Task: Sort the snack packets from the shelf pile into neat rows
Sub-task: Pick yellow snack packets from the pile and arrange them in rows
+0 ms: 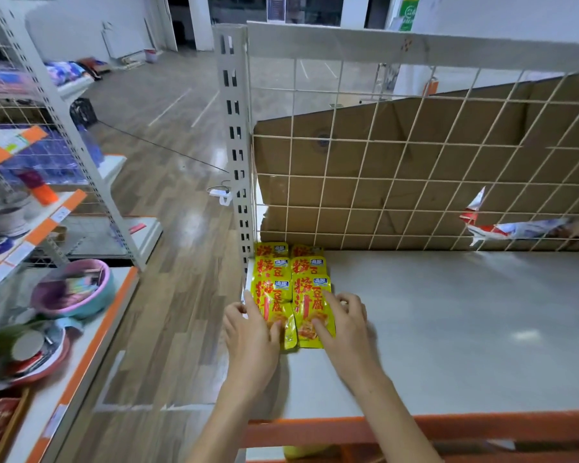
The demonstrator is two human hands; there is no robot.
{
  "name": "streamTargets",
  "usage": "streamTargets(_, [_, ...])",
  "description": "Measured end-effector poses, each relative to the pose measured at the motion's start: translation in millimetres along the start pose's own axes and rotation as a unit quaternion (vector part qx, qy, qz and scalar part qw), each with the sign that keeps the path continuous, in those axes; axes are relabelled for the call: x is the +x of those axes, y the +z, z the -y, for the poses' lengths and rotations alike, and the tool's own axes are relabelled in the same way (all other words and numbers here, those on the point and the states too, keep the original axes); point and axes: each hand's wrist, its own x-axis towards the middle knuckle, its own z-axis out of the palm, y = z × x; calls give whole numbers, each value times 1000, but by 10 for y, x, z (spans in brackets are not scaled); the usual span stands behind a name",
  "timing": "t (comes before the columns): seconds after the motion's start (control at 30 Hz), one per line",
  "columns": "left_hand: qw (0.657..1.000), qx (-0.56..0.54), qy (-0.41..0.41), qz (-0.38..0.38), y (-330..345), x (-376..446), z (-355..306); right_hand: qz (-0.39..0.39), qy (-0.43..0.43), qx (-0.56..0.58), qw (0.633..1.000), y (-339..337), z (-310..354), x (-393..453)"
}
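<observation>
Both hands down on the front yellow foil snack packets (295, 309) at the grey shelf (448, 322) corner: left hand (251, 332) pressing the near-left packet, right hand (345, 320) fingers spread flat on its neighbour, neither gripping. Danger: slick overlapping foil, a shove could slide the left row off the edge.

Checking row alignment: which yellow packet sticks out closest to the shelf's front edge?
The front packet of the right column, under the right hand's fingers; the others lie farther back, overlapped.

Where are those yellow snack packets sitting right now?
The yellow snack packets lie in two overlapping rows at the shelf's back-left corner, beside the slotted upright post, under both hands.
</observation>
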Motion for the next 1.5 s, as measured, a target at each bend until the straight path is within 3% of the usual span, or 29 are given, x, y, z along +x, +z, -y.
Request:
streamTargets(0.1, [992,-9,127,-19,-67,-1,119,1,-63,-21,998,34,-3,-4])
streamTargets(0.2, [968,24,248,16,-32,73,278,34,-92,-70,993,131,7,-21])
streamTargets(0.33, [969,-36,237,58,-43,35,258,64,-93,-100,989,155,28,-17])
streamTargets(0.77, [974,-31,222,45,0,31,269,95,-64,-71,991,49,127,-16])
streamTargets(0.93, [968,-46,244,29,-130,-1,201,50,-25,-32,998,-231,124,-155])
streamTargets(1.03, [964,-51,255,60,-226,-70,-32,40,13,-45,998,-529,6,-434])
streamTargets(1.3, [880,4,453,141,206,-810,-1209,-91,196,13,976,-1390,-845,-1663])
streamTargets(1.5, [809,31,551,201,784,-1670,-2135,-120,308,10,944,-1859,-1602,-2655])
